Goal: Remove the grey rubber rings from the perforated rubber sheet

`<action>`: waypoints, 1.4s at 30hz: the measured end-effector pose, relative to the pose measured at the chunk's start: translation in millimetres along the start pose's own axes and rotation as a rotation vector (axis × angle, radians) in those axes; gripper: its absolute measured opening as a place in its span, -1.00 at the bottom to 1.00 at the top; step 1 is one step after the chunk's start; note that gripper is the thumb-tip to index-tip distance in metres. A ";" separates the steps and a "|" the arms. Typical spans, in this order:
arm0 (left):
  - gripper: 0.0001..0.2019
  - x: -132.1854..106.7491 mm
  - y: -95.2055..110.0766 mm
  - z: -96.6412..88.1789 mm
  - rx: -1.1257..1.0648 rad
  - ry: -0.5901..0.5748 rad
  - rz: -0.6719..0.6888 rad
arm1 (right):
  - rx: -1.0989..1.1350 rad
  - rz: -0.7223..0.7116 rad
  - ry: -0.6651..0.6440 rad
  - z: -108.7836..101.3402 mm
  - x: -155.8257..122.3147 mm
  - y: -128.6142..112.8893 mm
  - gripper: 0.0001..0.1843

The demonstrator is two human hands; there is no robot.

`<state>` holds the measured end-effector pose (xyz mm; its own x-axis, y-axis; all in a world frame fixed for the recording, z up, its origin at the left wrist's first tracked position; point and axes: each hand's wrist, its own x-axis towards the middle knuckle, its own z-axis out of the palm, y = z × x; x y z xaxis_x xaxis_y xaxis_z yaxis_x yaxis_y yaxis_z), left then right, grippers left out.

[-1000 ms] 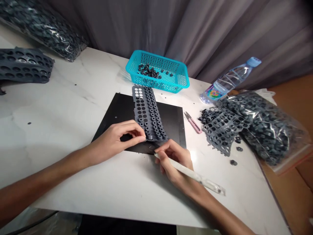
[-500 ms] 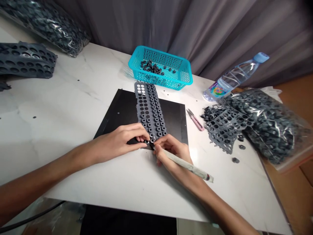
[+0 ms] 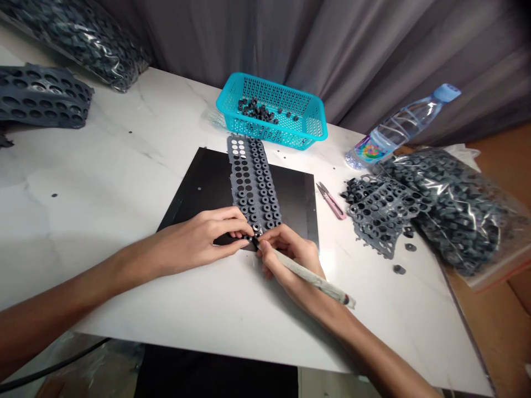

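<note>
A dark grey rubber sheet [image 3: 259, 207] with rows of round holes and ring-shaped pieces lies lengthwise over a black board [image 3: 186, 193]. My left hand [image 3: 219, 235] pinches the sheet's near end, thumb and forefinger beside small dark rings. In my right hand [image 3: 290, 254] is a slim pen-shaped tool [image 3: 315, 281] with a pale, wrapped-looking handle, held like a pen. Its tip meets the rings by my left fingertips; the fingers partly hide the exact contact. Several holes at the sheet's far left show the white table through them.
A turquoise basket [image 3: 313, 138] behind the sheet holds small dark pieces. Pink-handled thread snips [image 3: 331, 201], a perforated scrap sheet [image 3: 379, 213], a water bottle [image 3: 398, 130] and a bag of grey parts [image 3: 464, 215] lie right. Another filled bag [image 3: 83, 41] and a holed sheet [image 3: 45, 97] are left.
The tool's back end has swung slightly left and my right hand has shifted a little left and up with it. My left hand keeps its pinch. The whole view has shifted slightly.
</note>
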<state>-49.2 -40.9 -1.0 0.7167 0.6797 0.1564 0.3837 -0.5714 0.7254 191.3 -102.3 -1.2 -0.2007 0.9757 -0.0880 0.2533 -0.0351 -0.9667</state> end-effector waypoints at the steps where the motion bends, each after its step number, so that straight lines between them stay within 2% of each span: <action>1: -0.83 0.1 -0.2 0.2 0.002 0.003 0.003 | -0.001 0.000 0.000 0.2 0.0 0.7 -0.84; 12: -0.86 1.1 4.5 2.6 0.077 0.027 0.052 | -0.057 -0.031 -0.002 1.6 2.1 -2.0 -0.89; 15: -0.80 -1.3 7.3 5.9 0.249 0.012 0.180 | -0.133 -0.071 0.003 1.5 2.5 -3.0 -0.88; 17: -0.76 -4.7 6.6 8.0 0.381 0.043 0.317 | -0.174 -0.102 -0.011 1.6 3.0 -2.6 -0.87; 19: -0.74 -7.4 3.3 7.5 0.407 0.105 0.476 | -0.214 -0.134 -0.022 2.1 3.5 -1.1 -0.86; 20: -0.74 -7.7 0.9 5.9 0.362 0.143 0.514 | -0.233 -0.153 -0.020 2.5 3.7 -0.1 -0.87; 21: -0.76 -7.2 -2.0 3.4 0.282 0.180 0.496 | -0.250 -0.173 -0.013 3.1 3.8 0.9 -0.88; 23: -0.86 -3.5 -7.6 -3.2 0.068 0.229 0.304 | -0.274 -0.203 0.011 4.2 3.8 2.8 -0.89; 25: -0.94 1.5 -12.1 -9.3 -0.118 0.192 0.099 | -0.274 -0.206 0.022 4.7 3.2 3.6 -0.89; 26: -0.93 3.6 -13.6 -11.3 -0.176 0.148 0.050 | -0.260 -0.190 0.019 4.5 2.7 3.6 -0.89; 29: -0.92 5.9 -15.1 -12.8 -0.206 0.028 0.054 | -0.150 -0.131 0.011 1.1 0.0 1.3 -0.87; 34: -0.90 4.0 -14.2 -12.6 -0.190 -0.002 0.041 | -0.046 -0.124 0.130 -8.9 -3.2 -6.1 -0.86; 39: -0.87 5.9 -14.4 -18.4 -0.196 -0.073 0.040 | -0.218 -0.236 0.178 -15.8 5.6 -5.4 -0.89; 42: -0.89 5.4 -11.5 -17.9 -0.190 -0.062 0.021 | -0.349 -0.334 0.167 -18.0 11.3 -1.3 -0.88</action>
<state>-60.1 -22.4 3.5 0.7602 0.6354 0.1357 0.2553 -0.4841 0.8369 205.7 -87.3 3.4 -0.1779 0.9435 0.2794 0.5075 0.3313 -0.7954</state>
